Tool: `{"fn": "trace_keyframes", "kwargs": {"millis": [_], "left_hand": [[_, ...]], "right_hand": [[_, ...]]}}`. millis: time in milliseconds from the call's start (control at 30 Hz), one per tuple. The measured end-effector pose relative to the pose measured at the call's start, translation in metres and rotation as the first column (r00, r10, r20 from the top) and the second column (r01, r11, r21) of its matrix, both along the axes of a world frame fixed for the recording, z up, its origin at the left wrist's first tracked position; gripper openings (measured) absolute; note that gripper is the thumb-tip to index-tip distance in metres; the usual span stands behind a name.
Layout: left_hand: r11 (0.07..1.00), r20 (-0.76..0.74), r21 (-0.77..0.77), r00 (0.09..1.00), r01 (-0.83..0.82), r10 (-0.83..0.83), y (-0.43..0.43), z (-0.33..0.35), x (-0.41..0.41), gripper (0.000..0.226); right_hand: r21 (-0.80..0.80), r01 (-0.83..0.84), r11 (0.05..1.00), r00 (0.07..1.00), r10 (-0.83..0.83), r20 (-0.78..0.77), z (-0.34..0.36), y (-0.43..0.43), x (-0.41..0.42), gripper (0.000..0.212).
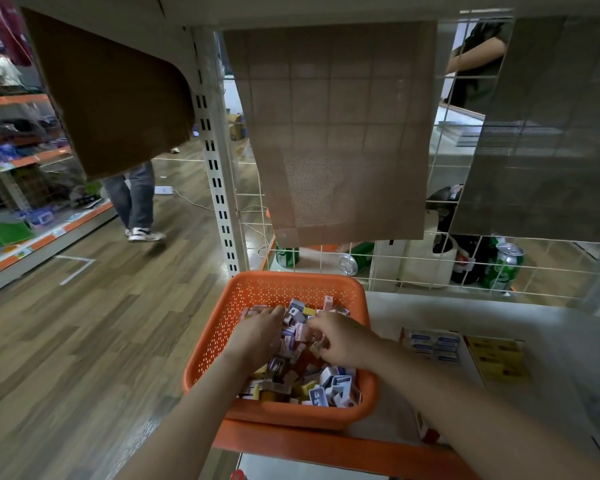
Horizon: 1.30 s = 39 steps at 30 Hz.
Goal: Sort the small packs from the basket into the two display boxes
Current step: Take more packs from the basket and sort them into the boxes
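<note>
Left hand point(260, 329) and right hand point(340, 341) reach among small packs point(326, 386) in basket point(291, 287).

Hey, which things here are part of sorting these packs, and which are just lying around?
Part of the job: orange basket, small packs, blue display box, yellow display box, left hand, right hand.
Lying about: green cans, hanging mesh mats, white power strip on the floor.

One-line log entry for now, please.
phase: picking | left hand: in basket, among packs | right hand: in basket, fingers curled among packs | grip: unclear | display boxes: right of basket, holding packs
</note>
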<state>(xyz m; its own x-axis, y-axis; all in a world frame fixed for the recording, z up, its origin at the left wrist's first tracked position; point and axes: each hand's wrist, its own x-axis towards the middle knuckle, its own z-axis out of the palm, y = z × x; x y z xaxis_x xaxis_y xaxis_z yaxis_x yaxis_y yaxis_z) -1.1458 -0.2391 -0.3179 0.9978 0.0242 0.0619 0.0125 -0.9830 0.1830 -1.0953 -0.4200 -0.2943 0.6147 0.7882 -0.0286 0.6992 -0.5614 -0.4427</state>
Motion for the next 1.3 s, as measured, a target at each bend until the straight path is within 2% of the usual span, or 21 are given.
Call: {"fn": "trace_keyframes", "kwargs": {"millis": [67, 200, 300, 500, 633, 733, 800, 900, 1067, 1133, 1200, 1300], "left_hand": [[0.999, 0.001, -0.036, 1.000, -0.009, 0.009, 0.000, 0.002, -0.002, 0.051], [0.997, 0.075, -0.081, 0.997, 0.007, -0.001, -0.002, 0.003, -0.004, 0.033], [0.987, 0.123, -0.163, 0.992, -0.017, 0.038, -0.002, 0.001, -0.004, 0.027], [0.971, 0.100, -0.237, 0.993, -0.036, 0.061, 0.003, -0.002, -0.003, 0.027], [0.969, 0.103, -0.241, 0.991, -0.056, 0.083, 0.004, -0.004, -0.002, 0.034], [0.968, 0.115, -0.241, 0.988, -0.074, 0.104, 0.003, -0.002, -0.003, 0.044], [0.969, 0.129, -0.243, 0.988, -0.053, 0.086, 0.002, 0.000, -0.005, 0.035], [0.964, 0.141, -0.263, 0.986, -0.046, 0.085, 0.000, 0.004, -0.007, 0.029], [0.957, 0.178, -0.287, 0.979, -0.048, 0.102, -0.008, 0.018, -0.007, 0.034], [0.965, 0.202, -0.260, 0.977, -0.020, 0.075, -0.014, 0.025, -0.009, 0.031], [0.965, 0.211, -0.261, 0.976, -0.004, 0.061, -0.021, 0.032, -0.010, 0.028], [0.961, 0.229, -0.274, 0.973, 0.028, 0.037, -0.032, 0.041, -0.010, 0.025]], "right_hand": [[-0.080, -0.012, 0.997, 0.999, 0.016, 0.043, -0.001, 0.005, -0.003, 0.029], [-0.231, -0.020, 0.973, 0.994, 0.043, 0.096, -0.001, 0.021, -0.009, 0.024], [-0.274, 0.027, 0.961, 0.997, -0.005, 0.081, -0.005, 0.031, -0.011, 0.024], [-0.159, 0.206, 0.966, 0.970, -0.223, -0.096, -0.016, 0.048, -0.013, 0.010], [-0.091, 0.294, 0.951, 0.952, -0.300, -0.059, -0.022, 0.055, -0.018, 0.030], [-0.013, 0.369, 0.929, 0.919, -0.367, -0.143, -0.026, 0.055, -0.019, 0.049], [0.009, 0.410, 0.912, 0.898, -0.401, -0.180, -0.024, 0.054, -0.016, 0.040], [0.057, 0.423, 0.904, 0.893, -0.405, -0.196, -0.010, 0.044, -0.010, 0.021], [0.086, 0.367, 0.926, 0.900, -0.331, -0.284, 0.020, 0.015, 0.007, 0.031], [0.114, 0.375, 0.920, 0.859, -0.299, -0.416, 0.029, 0.000, 0.010, 0.037], [0.179, 0.403, 0.897, 0.825, -0.272, -0.495, 0.036, -0.014, 0.012, 0.035], [0.269, 0.430, 0.862, 0.829, -0.259, -0.495, 0.042, -0.028, 0.013, 0.025]]}}
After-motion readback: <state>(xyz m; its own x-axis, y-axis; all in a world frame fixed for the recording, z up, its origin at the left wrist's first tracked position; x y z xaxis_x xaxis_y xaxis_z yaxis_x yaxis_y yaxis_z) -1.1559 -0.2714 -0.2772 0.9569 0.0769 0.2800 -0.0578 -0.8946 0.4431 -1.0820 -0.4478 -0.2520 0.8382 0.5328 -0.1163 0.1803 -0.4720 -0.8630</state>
